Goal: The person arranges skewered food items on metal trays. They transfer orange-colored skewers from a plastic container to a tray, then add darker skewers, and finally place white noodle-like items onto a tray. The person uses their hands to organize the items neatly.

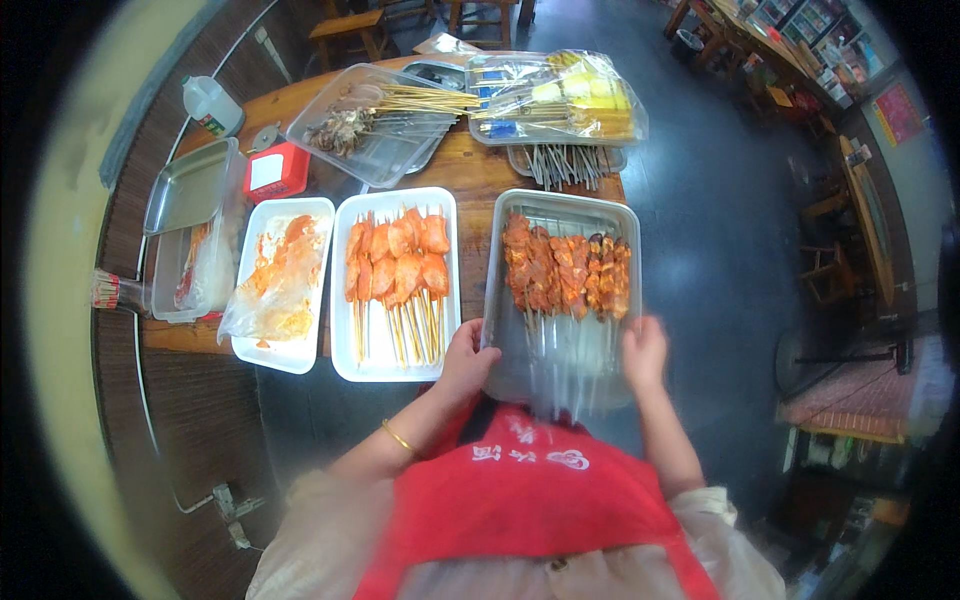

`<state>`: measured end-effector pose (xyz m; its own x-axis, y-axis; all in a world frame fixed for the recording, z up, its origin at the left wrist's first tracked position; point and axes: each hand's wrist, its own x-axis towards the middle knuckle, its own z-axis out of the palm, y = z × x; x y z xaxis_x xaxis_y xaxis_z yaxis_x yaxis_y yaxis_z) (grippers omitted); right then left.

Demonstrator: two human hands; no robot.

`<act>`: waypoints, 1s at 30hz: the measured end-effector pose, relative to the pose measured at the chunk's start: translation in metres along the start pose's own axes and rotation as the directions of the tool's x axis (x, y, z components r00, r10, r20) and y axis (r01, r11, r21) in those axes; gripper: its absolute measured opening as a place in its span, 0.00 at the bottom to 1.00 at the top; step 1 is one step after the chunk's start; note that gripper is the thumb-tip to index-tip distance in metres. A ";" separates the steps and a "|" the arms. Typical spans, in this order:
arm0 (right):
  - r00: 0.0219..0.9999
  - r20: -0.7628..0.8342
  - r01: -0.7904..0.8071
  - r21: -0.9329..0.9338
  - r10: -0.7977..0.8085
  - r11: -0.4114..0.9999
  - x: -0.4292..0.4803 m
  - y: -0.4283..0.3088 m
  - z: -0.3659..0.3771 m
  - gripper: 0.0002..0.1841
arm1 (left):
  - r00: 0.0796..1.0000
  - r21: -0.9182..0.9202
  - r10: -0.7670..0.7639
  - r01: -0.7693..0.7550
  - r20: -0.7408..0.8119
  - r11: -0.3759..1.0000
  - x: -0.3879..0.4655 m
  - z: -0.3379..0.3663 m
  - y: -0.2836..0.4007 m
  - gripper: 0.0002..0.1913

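Observation:
Both hands hold a clear plastic tray (499,262) by its sides, at the table's right front corner. My left hand (469,360) grips its left side near the front, thumb over the rim; my right hand (645,352), slightly blurred, is on its right side. In that tray lie several dark red marinated meat skewers (568,274), their sticks pointing towards me. Just left of it, a white tray (340,300) carries orange marinated meat skewers (397,259) in rows. Farther left, another white tray (251,225) has a stained plastic bag (274,304) in it.
At the back of the wooden table (480,169) are a tray of squid skewers (345,127), a bagged tray of skewers (555,97) and metal skewers (566,165). A red box (277,172), plastic containers (187,277) and a jug (214,105) stand left. Dark floor lies to the right.

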<state>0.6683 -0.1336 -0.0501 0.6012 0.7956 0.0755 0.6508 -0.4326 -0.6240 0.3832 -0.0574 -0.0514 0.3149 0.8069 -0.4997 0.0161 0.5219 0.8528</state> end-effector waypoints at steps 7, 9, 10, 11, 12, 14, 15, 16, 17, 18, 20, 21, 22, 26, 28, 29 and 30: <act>0.994 -0.105 -0.021 0.184 0.040 0.983 -0.048 0.011 -0.003 0.06 | 0.999 0.072 0.038 -0.037 -0.013 0.997 -0.018 -0.007 -0.004 0.19; 0.992 -0.107 -0.051 0.202 0.074 0.978 -0.050 0.002 -0.005 0.05 | 0.999 0.193 0.036 -0.033 -0.013 0.981 -0.014 -0.011 -0.015 0.18; 0.991 -0.100 -0.064 0.232 0.089 0.971 -0.049 0.000 -0.007 0.05 | 0.999 0.251 0.038 -0.032 -0.018 0.967 -0.010 -0.013 -0.021 0.18; 0.991 -0.091 -0.075 0.262 0.102 0.962 -0.047 0.000 -0.010 0.05 | 0.996 0.300 0.080 -0.069 -0.027 0.951 -0.007 -0.011 -0.027 0.18; 0.991 -0.078 -0.077 0.299 0.105 0.951 -0.041 0.000 -0.008 0.05 | 0.991 0.349 0.130 -0.107 -0.044 0.931 0.000 -0.005 -0.030 0.18; 0.993 -0.103 -0.008 0.388 0.052 0.921 -0.030 0.010 -0.004 0.04 | 0.966 0.394 0.252 -0.213 -0.050 0.894 0.022 -0.004 -0.046 0.18; 0.995 -0.090 0.001 0.340 0.032 0.941 -0.022 0.018 -0.006 0.05 | 0.948 0.379 0.318 -0.285 -0.027 0.880 0.035 -0.003 -0.054 0.17; 0.994 -0.077 -0.052 0.300 0.079 0.953 -0.015 0.016 -0.009 0.04 | 0.947 0.358 0.321 -0.293 -0.020 0.887 0.041 0.000 -0.050 0.15; 0.995 -0.094 0.006 0.325 0.026 0.946 -0.010 0.010 -0.010 0.03 | 0.945 0.332 0.326 -0.302 -0.017 0.894 0.046 0.001 -0.044 0.14; 0.985 -0.148 0.126 0.229 -0.093 0.965 -0.005 0.007 -0.014 0.03 | 0.964 0.279 0.267 -0.255 -0.004 0.926 0.050 0.000 -0.038 0.13; 0.991 -0.122 0.092 0.259 -0.062 0.962 0.003 0.009 -0.015 0.02 | 0.988 0.161 0.145 -0.151 0.046 0.975 0.049 0.000 -0.025 0.11; 0.993 -0.093 0.096 0.273 -0.073 0.957 0.010 0.005 -0.020 0.02 | 0.992 0.122 0.125 -0.128 0.030 0.984 0.043 0.003 -0.014 0.10; 0.994 -0.078 0.098 0.327 -0.077 0.940 0.012 0.008 -0.019 0.02 | 0.993 0.086 0.115 -0.117 0.027 0.989 0.036 0.003 -0.003 0.09; 0.992 0.016 0.111 0.397 -0.127 0.911 0.015 -0.019 -0.019 0.03 | 0.989 0.096 0.141 -0.138 -0.033 0.986 0.031 -0.015 -0.009 0.12; 0.987 0.012 0.141 0.394 -0.159 0.908 0.016 -0.028 -0.015 0.03 | 0.982 0.017 0.180 -0.180 -0.049 0.984 0.023 -0.023 0.000 0.19; 0.985 0.009 0.154 0.398 -0.172 0.904 0.016 -0.034 -0.011 0.04 | 0.984 -0.023 0.169 -0.171 -0.061 0.985 0.014 -0.028 0.009 0.20; 0.982 0.008 0.171 0.398 -0.190 0.901 0.018 -0.042 -0.009 0.04 | 0.985 -0.072 0.160 -0.165 -0.072 0.984 0.003 -0.032 0.018 0.22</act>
<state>0.6565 -0.1050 -0.0155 0.4630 0.8665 0.1867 0.5052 -0.0849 -0.8588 0.3543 -0.0363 -0.0421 0.2441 0.8977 -0.3668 -0.1039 0.4002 0.9105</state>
